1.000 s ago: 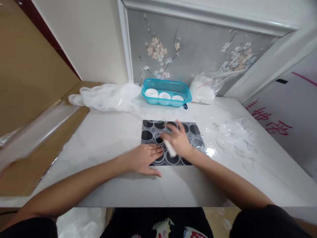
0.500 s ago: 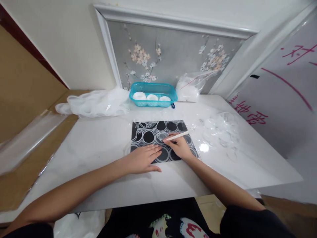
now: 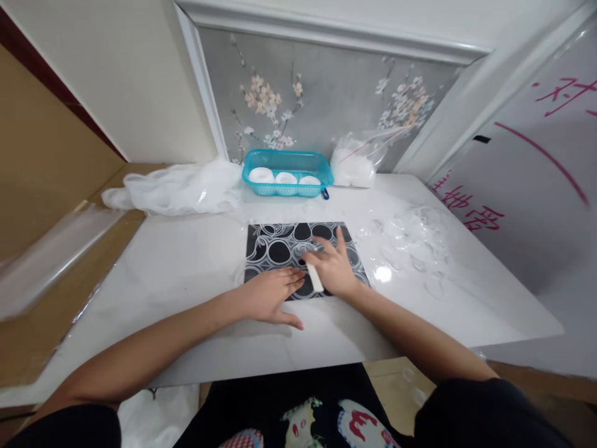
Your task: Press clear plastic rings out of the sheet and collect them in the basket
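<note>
A black mat [image 3: 280,252] with grey and white circles lies on the white table. My left hand [image 3: 275,295] rests palm down on its near left part, fingers stretched and thumb apart. My right hand [image 3: 333,270] is over the mat's right half, some fingers raised and spread. Between its thumb and a finger is a slim white flat stick [image 3: 314,278], slanting toward me; motion blurs the grip. A clear round piece [image 3: 304,249] appears on the mat by the right fingertips, partly hidden by them.
At the back stands a blue plastic basket [image 3: 288,155] holding white round rolls. A bag of white material [image 3: 355,169] is right of it, and a pile of white translucent film [image 3: 181,188] left. Clear ring-shaped scraps [image 3: 417,239] lie at right. Cardboard [image 3: 88,249] covers the left side.
The white stick has swung from pointing right to pointing toward me in my right hand, whose fingers have spread upward. My left hand stays on the mat. The view has shifted slightly.
</note>
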`<state>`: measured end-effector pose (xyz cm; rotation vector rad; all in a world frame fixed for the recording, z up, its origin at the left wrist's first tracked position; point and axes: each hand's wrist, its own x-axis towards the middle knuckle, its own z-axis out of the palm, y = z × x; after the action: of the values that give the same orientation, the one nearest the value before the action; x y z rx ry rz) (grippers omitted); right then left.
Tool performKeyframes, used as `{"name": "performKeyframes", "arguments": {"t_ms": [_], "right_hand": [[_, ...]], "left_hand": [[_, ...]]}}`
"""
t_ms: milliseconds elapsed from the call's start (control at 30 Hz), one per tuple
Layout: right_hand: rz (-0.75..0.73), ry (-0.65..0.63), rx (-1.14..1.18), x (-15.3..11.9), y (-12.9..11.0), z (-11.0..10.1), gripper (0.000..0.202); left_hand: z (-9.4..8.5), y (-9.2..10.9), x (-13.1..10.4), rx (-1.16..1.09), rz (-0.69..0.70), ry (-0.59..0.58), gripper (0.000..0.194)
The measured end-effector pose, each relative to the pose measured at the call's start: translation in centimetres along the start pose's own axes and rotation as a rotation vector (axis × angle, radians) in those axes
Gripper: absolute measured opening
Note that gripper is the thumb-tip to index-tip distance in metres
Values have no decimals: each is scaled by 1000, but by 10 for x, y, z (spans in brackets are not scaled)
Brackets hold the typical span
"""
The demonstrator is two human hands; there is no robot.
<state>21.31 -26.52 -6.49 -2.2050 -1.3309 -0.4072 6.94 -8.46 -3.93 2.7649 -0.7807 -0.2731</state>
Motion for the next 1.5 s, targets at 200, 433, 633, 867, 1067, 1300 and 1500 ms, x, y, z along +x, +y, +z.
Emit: {"name": "performKeyframes", "arguments": {"t_ms": [200,433,633,867,1067,1300,1500], "right_hand": [[420,344,-28,11,40,-36,31],[468,2,549,-45,16,-17,28],[525,-7,572,-41,18,-17,27],[487,-26,552,-45,19,-18,23],[494,-34,560,-44,20,-17,24],[478,-46,486,-49,18,-13,22],[160,-83,145,-37,25,-25,25]], "left_hand": [[-14,0,2,-105,-52,82,70],[-6,10,35,94,91,138,72],[2,22,57,158,78,97,73],[13,18,56,198,78,100,70],[13,18,56,154,48,65,74],[16,16,55,93,56,107,71],[9,15,54,71,76,71,87]]}}
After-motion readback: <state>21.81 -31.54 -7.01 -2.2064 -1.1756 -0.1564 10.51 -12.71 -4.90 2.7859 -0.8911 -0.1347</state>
